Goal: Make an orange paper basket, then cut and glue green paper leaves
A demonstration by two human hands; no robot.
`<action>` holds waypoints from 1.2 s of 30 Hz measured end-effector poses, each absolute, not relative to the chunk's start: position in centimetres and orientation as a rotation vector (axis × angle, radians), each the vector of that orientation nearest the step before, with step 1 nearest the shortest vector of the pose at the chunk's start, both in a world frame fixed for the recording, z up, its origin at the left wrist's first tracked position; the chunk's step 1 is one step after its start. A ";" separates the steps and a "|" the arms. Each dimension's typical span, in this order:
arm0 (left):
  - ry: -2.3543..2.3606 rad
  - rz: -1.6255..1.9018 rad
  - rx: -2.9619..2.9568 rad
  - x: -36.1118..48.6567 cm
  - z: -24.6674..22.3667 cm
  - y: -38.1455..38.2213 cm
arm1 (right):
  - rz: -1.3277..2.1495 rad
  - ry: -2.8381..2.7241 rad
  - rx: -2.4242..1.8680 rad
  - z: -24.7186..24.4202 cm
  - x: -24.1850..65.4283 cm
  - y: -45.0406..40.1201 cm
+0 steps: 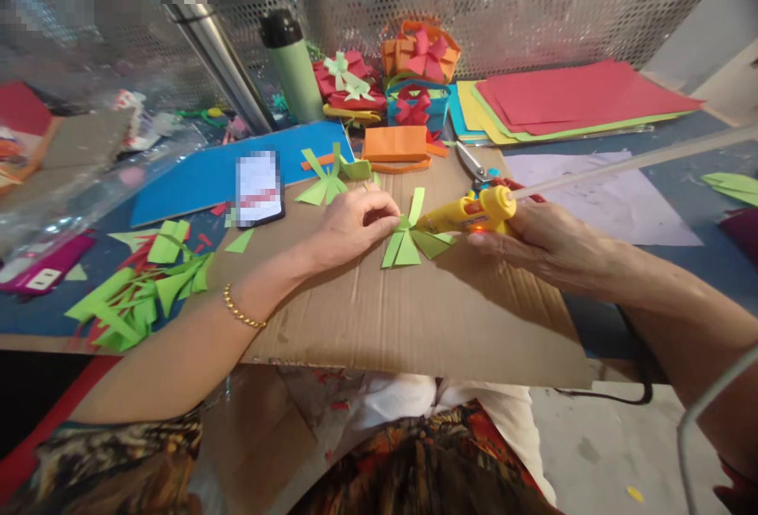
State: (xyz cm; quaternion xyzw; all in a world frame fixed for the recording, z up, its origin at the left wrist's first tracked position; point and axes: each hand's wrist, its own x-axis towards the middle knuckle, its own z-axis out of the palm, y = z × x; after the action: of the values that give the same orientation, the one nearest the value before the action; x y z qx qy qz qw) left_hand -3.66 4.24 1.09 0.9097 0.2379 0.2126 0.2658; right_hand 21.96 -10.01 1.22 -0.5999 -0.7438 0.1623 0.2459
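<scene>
A green paper bow [403, 246] lies on the brown cardboard [474, 341] in front of me. My left hand [358, 223] is at its left side, thumb and fingers pinched at the bow's edge. My right hand [533, 238] is closed round a yellow glue gun [467, 213], whose tip touches or nearly touches the bow's centre. A red light glows on the gun, and a clear glue stick [628, 159] juts from its back. Another green bow [324, 179] rests just behind my left hand.
Scissors [472, 163] and an orange paper piece [395, 144] lie behind the bow. Further back are paper baskets [418, 100], a green bottle [293, 73] and coloured sheets [580, 96]. Green scraps [127, 306] and a phone [259, 187] are at the left; a cable [636, 396] hangs at right.
</scene>
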 end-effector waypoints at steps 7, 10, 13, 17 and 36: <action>0.683 0.603 2.432 -3.4 0.7 4.2 | 0.443 -2.032 -1.661 1.5 21.7 -9.9; 0.707 0.600 2.429 -3.3 0.7 4.1 | 0.471 -2.034 -1.655 1.5 21.7 -10.0; 0.725 0.598 2.432 -3.2 0.7 4.1 | 0.456 -2.033 -1.648 1.5 21.7 -10.1; 0.723 0.611 2.427 -3.1 0.6 4.1 | 0.406 -2.039 -1.637 1.5 21.7 -10.0; 0.689 0.636 2.483 -3.1 -0.2 4.6 | 0.232 -2.142 -1.482 0.7 22.1 -9.7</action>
State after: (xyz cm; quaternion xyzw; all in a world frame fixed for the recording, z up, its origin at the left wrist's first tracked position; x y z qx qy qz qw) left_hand -3.08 4.58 -0.17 0.9079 0.2519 0.2326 0.2411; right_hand 22.13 -9.66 0.71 -0.5471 -0.7910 0.0857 0.2601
